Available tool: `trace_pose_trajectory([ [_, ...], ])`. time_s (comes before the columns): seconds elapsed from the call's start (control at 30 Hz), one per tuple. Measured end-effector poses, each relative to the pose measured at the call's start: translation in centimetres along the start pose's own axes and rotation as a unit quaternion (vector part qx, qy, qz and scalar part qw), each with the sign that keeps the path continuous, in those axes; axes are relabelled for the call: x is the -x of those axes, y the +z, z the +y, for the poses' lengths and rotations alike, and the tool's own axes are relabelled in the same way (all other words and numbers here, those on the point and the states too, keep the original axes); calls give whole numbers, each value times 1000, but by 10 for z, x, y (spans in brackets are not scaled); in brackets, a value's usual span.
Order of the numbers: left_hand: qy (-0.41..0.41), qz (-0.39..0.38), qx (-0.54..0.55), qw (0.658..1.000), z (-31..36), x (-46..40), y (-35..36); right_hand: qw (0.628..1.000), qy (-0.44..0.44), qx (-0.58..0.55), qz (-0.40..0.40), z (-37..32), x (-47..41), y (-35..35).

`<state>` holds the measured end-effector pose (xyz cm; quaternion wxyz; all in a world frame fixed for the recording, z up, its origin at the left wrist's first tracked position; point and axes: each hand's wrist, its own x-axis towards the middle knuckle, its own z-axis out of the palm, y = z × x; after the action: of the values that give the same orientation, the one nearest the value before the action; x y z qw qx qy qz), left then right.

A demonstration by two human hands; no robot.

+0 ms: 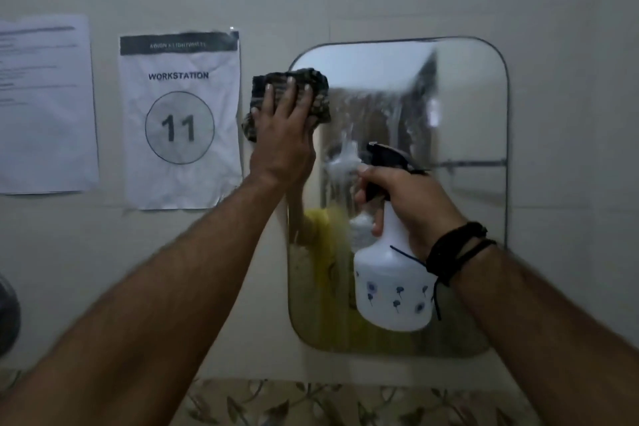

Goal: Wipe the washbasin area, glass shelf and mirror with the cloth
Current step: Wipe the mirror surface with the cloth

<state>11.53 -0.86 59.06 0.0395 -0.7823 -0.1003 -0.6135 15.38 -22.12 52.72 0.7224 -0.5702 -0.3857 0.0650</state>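
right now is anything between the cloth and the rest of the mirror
Nothing lies on the glass. The left hand presses the cloth at the mirror's upper left edge; the spray bottle in the right hand hangs before its lower middle.

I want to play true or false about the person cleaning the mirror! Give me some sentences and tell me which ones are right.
1. The left hand presses a dark cloth at the mirror's top left corner. True.
2. The right hand holds a sponge. False: it grips a white spray bottle.
3. The sign on the wall shows the number 11. True.
4. The spray bottle has a red nozzle. False: the nozzle is black.
5. The right wrist wears dark bands. True.
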Motion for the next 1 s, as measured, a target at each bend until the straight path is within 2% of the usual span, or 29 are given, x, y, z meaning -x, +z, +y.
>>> trace_pose_trajectory([
  [0.27, 6, -48, -10, 999, 0, -12, -15, 996, -67, 57, -26, -41, -44, 9],
  [0.43, 13, -57, -34, 998, 0, 13, -13, 994, -78, 67, -23, -39, -53, 8],
  [0.67, -2, -41, -45, 998, 20, -53, -12, 995, -83, 51, -26, -27, -64, -6],
  [0.77, -7, -17, -47, 999, 15, -19, -5, 995, -83, 50, -20, -22, -61, -14],
  [0.9, 3, -36, -75, 996, 4, 56, 5, 996, -80, 31, -30, -11, -49, -18],
  [1.0, -5, -52, -66, 996, 7, 36, 1, 997, -63, 32, -32, -5, -43, -19],
])
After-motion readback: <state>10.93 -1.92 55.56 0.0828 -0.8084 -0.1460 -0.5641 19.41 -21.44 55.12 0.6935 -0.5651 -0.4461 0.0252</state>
